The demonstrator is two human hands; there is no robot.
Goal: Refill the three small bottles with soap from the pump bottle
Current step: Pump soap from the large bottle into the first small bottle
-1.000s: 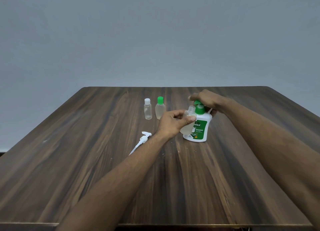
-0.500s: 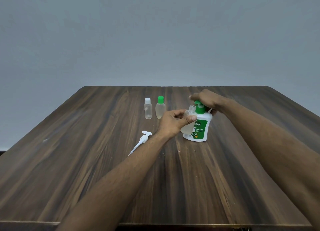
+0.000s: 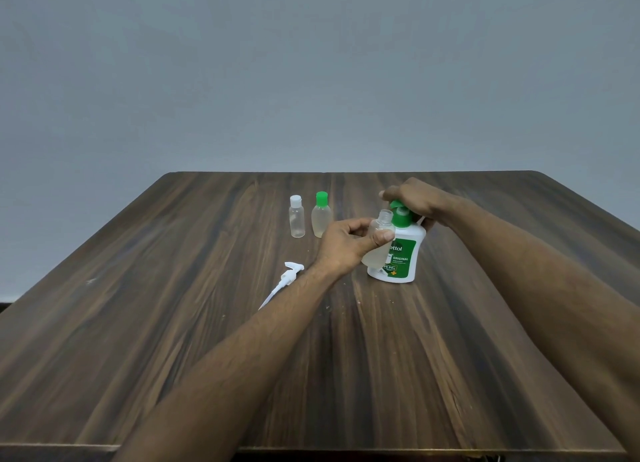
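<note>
Head view, dark wooden table [image 3: 173, 323], grey wall [image 3: 311, 63]

Wooden table [image 3: 173, 340]: dark brown top, streaked lengthwise grain, rounded far corners, near edge visible along bottom of view
Loose white pump head [image 3: 290, 277] with dip tube: lies flat on table left of centre, nozzle end farther from camera, tube running toward near-left
Small pale specks [image 3: 358, 302] scattered on table surface near centre
Wall [image 3: 311, 74]: plain grey, unmarked, fills upper half of view behind table
</note>
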